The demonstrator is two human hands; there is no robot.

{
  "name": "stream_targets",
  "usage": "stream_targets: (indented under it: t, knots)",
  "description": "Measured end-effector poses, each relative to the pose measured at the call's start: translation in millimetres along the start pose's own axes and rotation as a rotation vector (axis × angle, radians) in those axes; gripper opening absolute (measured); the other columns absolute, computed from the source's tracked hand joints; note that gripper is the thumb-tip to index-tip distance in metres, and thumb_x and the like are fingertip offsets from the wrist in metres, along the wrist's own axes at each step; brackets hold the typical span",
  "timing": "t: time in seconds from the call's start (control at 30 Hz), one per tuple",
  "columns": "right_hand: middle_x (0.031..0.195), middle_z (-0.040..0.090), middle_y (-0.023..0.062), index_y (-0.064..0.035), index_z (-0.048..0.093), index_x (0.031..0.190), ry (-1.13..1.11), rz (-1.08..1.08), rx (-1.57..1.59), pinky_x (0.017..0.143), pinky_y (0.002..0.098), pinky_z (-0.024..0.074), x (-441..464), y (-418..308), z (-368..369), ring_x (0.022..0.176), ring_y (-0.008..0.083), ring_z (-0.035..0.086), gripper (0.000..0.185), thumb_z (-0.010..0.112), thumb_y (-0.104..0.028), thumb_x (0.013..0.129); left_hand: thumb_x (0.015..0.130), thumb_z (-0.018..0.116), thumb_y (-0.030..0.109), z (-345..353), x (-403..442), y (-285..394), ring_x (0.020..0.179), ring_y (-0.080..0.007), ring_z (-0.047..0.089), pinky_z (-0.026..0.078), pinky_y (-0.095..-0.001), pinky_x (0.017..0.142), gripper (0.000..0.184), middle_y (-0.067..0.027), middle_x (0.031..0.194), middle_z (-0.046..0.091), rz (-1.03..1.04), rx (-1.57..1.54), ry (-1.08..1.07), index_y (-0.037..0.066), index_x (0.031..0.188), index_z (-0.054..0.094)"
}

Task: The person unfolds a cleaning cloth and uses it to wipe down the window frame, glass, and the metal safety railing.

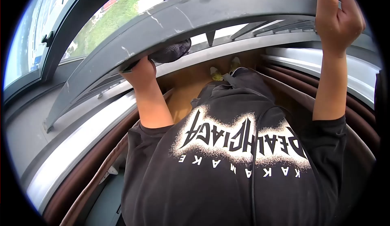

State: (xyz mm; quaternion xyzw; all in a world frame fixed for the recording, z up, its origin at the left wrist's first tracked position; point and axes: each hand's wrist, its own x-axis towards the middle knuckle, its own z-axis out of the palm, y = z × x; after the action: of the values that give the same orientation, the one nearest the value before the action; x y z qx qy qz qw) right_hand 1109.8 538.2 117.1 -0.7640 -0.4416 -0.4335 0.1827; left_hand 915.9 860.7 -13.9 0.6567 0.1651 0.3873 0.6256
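A grey metal railing (162, 20) with white scuffs on its top bar curves across the view in front of me. My left hand (142, 66) is at the underside of that bar, which hides most of its fingers. Out of this hand hangs a dark grey, fuzzy cloth (171, 52), bunched below the bar. On the right, my right hand (339, 20) is closed around the far end of the same railing, its thumb pointing up.
Beyond the railing on the left is a window with a dark frame (61, 35) and a handle (48, 39); greenery lies far below outside. White sills (85, 144) and brown curtains (95, 165) flank me on both sides. My shoes (216, 74) stand on a brown floor (183, 94).
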Motion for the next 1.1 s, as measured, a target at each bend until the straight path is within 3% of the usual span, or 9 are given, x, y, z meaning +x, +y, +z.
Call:
stream_targets:
  t: [0.03, 0.13, 0.23, 0.4, 0.63, 0.87, 1.1]
  knots:
    - [0.081, 0.067, 0.0080, -0.0021, 0.067, 0.083, -0.039, -0.003, 0.008, 0.063, 0.0228, 0.0490, 1, 4, -4, 0.070, 0.0145, 0.063, 0.013, 0.057, -0.010, 0.087, 0.079, 0.060, -0.004, -4, 2, -10, 0.100, -0.0249, 0.059, 0.051, -0.0350, 0.087, 0.037, -0.0107, 0.111, 0.059, 0.062, -0.052, -0.001, -0.001, 0.115, 0.055]
    - [0.086, 0.071, 0.0097, -0.0001, 0.070, 0.086, -0.155, -0.017, 0.009, 0.071, 0.0246, 0.0542, 10, 8, -14, 0.077, 0.0171, 0.068, 0.017, 0.056, -0.008, 0.089, 0.081, 0.065, 0.007, -18, -3, -40, 0.094, -0.0294, 0.061, 0.048, -0.0381, 0.083, 0.028, -0.0121, 0.106, 0.064, 0.223, 0.267, 0.098, -0.001, 0.107, 0.061]
    - [0.087, 0.071, 0.0119, -0.0002, 0.070, 0.086, -0.180, 0.032, -0.007, 0.074, 0.0295, 0.0557, 6, 3, -18, 0.080, 0.0203, 0.069, 0.020, 0.052, -0.006, 0.090, 0.080, 0.065, 0.007, -25, -18, -85, 0.092, -0.0296, 0.061, 0.048, -0.0380, 0.082, 0.027, -0.0122, 0.104, 0.064, 0.296, 0.415, 0.111, -0.001, 0.105, 0.061]
    - [0.083, 0.070, 0.0137, 0.0042, 0.069, 0.084, -0.204, -0.036, 0.053, 0.072, 0.0270, 0.0531, 14, 7, -17, 0.075, 0.0198, 0.067, 0.020, 0.050, -0.003, 0.088, 0.079, 0.065, 0.009, -40, -48, -195, 0.090, -0.0298, 0.061, 0.048, -0.0380, 0.079, 0.025, -0.0124, 0.101, 0.063, 0.134, 0.531, -0.012, 0.000, 0.103, 0.062]
    - [0.084, 0.062, 0.0192, 0.0087, 0.057, 0.074, -0.204, 0.292, 0.083, 0.077, 0.0341, 0.0467, 8, -13, -12, 0.079, 0.0243, 0.058, 0.028, 0.037, -0.008, 0.083, 0.078, 0.066, 0.010, -64, -79, -311, 0.086, -0.0300, 0.061, 0.048, -0.0379, 0.076, 0.024, -0.0126, 0.097, 0.063, -0.158, 0.707, -0.150, 0.000, 0.099, 0.062]
    - [0.082, 0.061, 0.0175, 0.0069, 0.054, 0.071, -0.160, 0.386, 0.077, 0.077, 0.0342, 0.0460, 7, -22, -8, 0.078, 0.0240, 0.056, 0.025, 0.039, -0.009, 0.084, 0.076, 0.066, 0.012, -66, -81, -317, 0.082, -0.0303, 0.061, 0.049, -0.0378, 0.072, 0.022, -0.0129, 0.093, 0.063, -0.262, 0.639, -0.162, 0.000, 0.095, 0.062]
    - [0.081, 0.061, 0.0144, 0.0055, 0.055, 0.071, -0.144, 0.374, 0.087, 0.077, 0.0323, 0.0454, 9, -23, -5, 0.077, 0.0217, 0.056, 0.022, 0.041, -0.006, 0.084, 0.075, 0.067, 0.013, -44, -66, -273, 0.078, -0.0306, 0.061, 0.049, -0.0377, 0.069, 0.021, -0.0131, 0.089, 0.063, -0.268, 0.439, -0.025, 0.001, 0.092, 0.062]
